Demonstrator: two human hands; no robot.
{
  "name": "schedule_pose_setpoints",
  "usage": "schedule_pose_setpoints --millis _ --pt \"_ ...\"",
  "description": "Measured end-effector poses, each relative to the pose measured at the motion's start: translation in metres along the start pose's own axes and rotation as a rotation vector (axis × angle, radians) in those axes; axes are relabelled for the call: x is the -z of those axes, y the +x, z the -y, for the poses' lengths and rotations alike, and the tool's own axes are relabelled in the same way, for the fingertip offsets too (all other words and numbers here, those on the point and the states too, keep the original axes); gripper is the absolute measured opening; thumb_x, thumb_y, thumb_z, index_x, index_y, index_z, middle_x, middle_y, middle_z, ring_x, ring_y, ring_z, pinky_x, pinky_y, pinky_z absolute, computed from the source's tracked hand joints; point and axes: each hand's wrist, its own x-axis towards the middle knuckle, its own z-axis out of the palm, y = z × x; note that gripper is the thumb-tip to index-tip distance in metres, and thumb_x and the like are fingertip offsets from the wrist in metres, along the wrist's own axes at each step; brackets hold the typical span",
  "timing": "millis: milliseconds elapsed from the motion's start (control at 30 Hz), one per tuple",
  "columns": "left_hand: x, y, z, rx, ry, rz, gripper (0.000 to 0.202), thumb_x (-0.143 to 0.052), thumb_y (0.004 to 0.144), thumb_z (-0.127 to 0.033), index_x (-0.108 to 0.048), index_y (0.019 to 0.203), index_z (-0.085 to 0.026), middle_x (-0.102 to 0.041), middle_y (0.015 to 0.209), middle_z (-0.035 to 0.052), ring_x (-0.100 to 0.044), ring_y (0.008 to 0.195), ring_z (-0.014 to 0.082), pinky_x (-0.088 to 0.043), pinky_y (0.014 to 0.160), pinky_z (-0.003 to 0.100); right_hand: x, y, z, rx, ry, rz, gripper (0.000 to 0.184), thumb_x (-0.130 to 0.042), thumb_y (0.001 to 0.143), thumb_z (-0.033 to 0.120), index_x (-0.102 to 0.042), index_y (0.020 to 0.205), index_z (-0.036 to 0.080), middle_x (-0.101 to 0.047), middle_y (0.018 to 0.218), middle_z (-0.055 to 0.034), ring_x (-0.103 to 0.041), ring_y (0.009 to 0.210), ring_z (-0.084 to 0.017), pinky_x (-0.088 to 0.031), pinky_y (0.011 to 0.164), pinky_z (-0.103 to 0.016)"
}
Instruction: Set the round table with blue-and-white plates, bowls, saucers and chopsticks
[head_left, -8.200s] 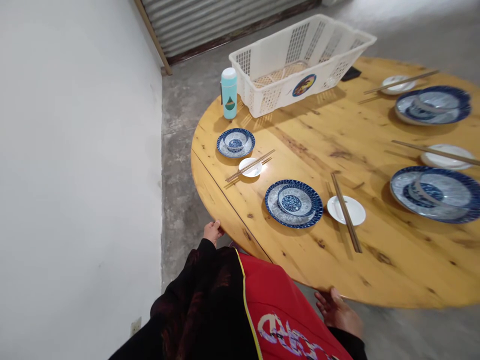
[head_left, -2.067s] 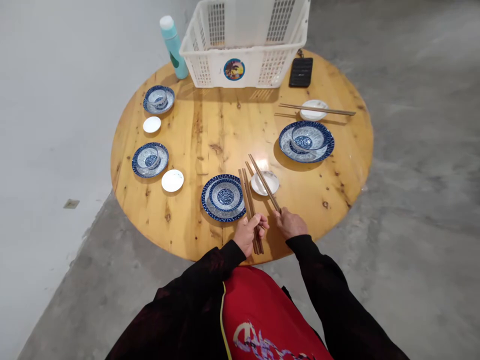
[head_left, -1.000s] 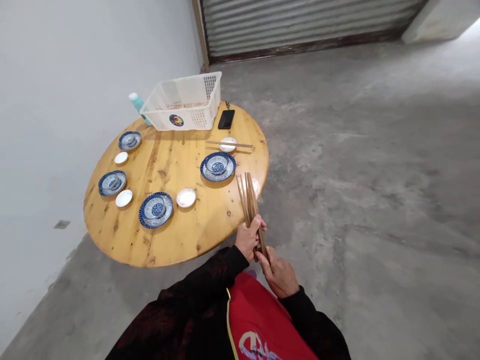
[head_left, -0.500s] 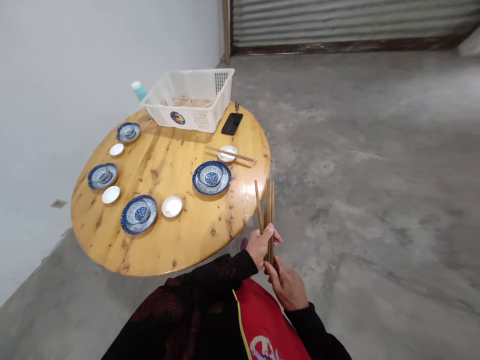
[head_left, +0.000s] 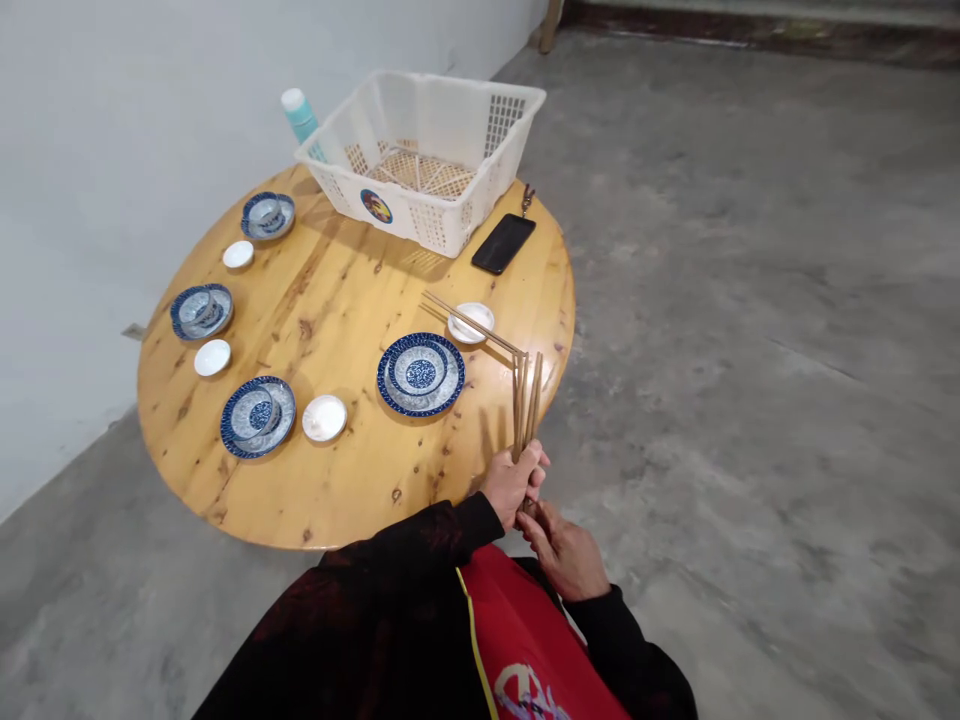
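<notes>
Wall (head_left: 150, 100): plain, pale grey-white, unmarked, along the left side. A small cover plate (head_left: 133, 330) sits low on it, just beside the table.

Floor (head_left: 750, 300): bare grey concrete, mottled, with faint cracks and darker patches.

Table (head_left: 360, 300): round, light knotty wood with a glossy finish, close to the wall.

Far edge: a wooden post (head_left: 551, 12) stands at the wall's end, and a dark strip (head_left: 750, 25) runs along the floor line.

Light: diffuse and even, casting soft, short shadows.
</notes>
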Motion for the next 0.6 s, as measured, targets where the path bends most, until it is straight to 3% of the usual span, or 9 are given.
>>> schedule_pose_setpoints --millis 167,333,467,600 --pt "0.003 0.015 -0.013 -0.086 -0.061 -0.153 0.064 -0.071 0.070 -0.079 -0.055 0.076 -0.017 -0.036 0.048 -0.0110 -0.025 0.038 0.0019 -0.022 0.039 0.019 0.038 0.041 -0.007 0.083 0.108 0.046 0.046 -0.037 0.102 0.058 -0.065 0.090 0.024 -0.073 0.078 -0.0053 -0.069 0.067 -0.021 -0.051 0.064 -0.031" --pt "0.004 0.024 -0.025 -0.151 -0.172 -0.315 0.068 -0.073 0.066 -0.081 -0.055 0.076 -0.017 -0.037 0.049 -0.0107 -0.024 0.039 0.0017 -0.020 0.038 0.019 0.081 0.124 -0.025 0.185 0.001 -0.086 0.042 -0.045 0.098 0.054 -0.070 0.102 0.020 -0.074 0.095 -0.0105 -0.069 0.073 -0.022 -0.052 0.070 -0.033" --pt "-0.013 0.033 -0.032 -0.205 -0.232 -0.441 0.070 -0.074 0.063 -0.083 -0.055 0.077 -0.017 -0.037 0.048 -0.0110 -0.023 0.038 0.0015 -0.019 0.038 0.018 0.102 0.205 -0.032 0.290 -0.143 -0.100 0.041 -0.047 0.097 0.047 -0.070 0.110 0.016 -0.073 0.110 -0.0144 -0.068 0.080 -0.024 -0.051 0.074 -0.036" --pt "-0.042 0.045 -0.034 -0.265 -0.292 -0.584 0.072 -0.074 0.061 -0.084 -0.055 0.077 -0.016 -0.036 0.048 -0.0116 -0.023 0.038 0.0014 -0.019 0.038 0.018 0.106 0.267 -0.034 0.322 -0.255 0.053 0.038 -0.048 0.097 0.040 -0.069 0.113 0.013 -0.072 0.114 -0.0175 -0.068 0.088 -0.027 -0.050 0.076 -0.036"
